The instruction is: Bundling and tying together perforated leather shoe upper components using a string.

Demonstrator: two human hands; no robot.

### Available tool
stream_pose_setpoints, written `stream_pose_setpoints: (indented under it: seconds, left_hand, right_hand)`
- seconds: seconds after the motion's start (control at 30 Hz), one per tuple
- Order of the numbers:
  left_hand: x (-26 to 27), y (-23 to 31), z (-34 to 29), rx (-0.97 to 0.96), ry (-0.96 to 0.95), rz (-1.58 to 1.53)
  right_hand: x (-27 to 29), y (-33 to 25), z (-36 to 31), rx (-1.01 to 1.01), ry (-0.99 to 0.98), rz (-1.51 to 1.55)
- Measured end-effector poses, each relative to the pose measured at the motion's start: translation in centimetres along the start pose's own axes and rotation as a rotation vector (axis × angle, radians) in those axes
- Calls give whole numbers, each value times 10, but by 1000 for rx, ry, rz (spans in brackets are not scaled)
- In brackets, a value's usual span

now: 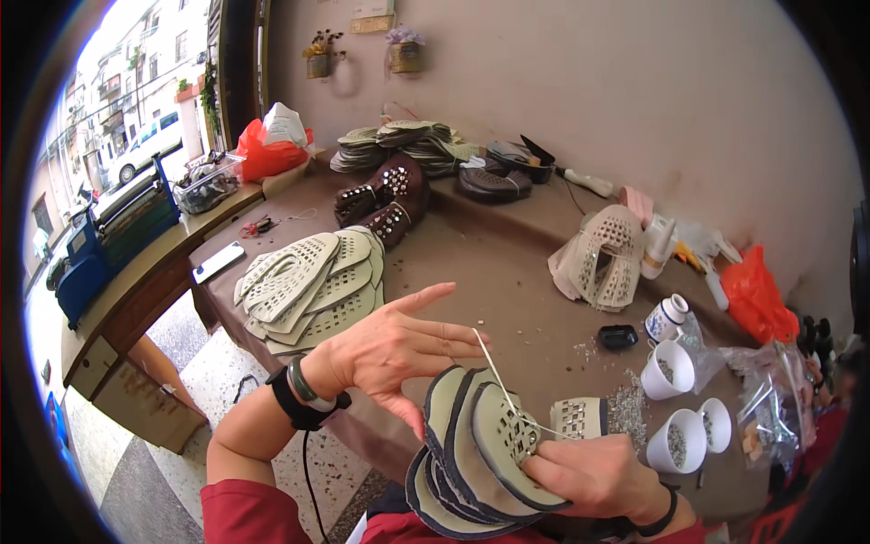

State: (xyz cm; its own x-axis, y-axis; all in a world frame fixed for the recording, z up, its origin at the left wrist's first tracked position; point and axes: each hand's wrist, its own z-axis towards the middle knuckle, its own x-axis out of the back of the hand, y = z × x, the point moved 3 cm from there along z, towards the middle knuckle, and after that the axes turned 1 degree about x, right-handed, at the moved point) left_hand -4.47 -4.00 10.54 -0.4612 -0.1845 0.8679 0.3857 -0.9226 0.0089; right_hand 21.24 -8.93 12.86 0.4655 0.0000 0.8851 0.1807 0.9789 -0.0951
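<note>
My left hand point(399, 343) is raised with its index finger stretched out and thumb apart. A thin white cord point(495, 370) runs straight from its other fingertips down to a cream shoe upper point(497, 426), seemingly caught between those fingers. This upper lies on top of a stack of dark-edged pieces point(444, 467) near my body. Small square metal studs and holes cover part of it. My right hand point(589, 476) is closed on the upper's right side, its fingertips beside the studs. More cord reaches toward its knuckles. A studded piece point(578, 417) lies just beyond it.
Fanned cream uppers point(313, 281) lie left on the brown table; dark studded uppers point(390, 195) lie farther back. White cups point(669, 370) of studs and loose studs point(627, 408) are on the right. A phone point(218, 262) lies at the left edge; more uppers point(603, 258) stand back right.
</note>
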Motion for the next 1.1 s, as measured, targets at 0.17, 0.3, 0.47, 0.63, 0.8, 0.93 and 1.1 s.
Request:
stream_pose_setpoints:
  seconds: [0.17, 0.3, 0.47, 0.63, 0.8, 0.93, 1.1]
  left_hand:
    - [-8, 7, 13, -100, 55, -461]
    - [-5, 32, 33, -132, -53, -451]
    - [2, 65, 38, -217, -360, -22]
    - [-1, 72, 29, -308, -405, 426]
    - [-5, 79, 14, -459, -178, 1227]
    - [6, 91, 16, -721, 36, 1896]
    - [-8, 78, 2, -2077, 1335, 3368]
  right_hand:
    - [4, -4, -3, 115, -64, -55]
    - [0, 2, -11, 167, -29, 12]
    - [-1, 6, -24, 111, -147, 166]
    - [-7, 10, -29, 75, -167, 140]
    - [-4, 3, -25, 137, -208, 143]
    - [-11, 1, -23, 127, -320, 159]
    - [-14, 9, -19, 80, -296, 308]
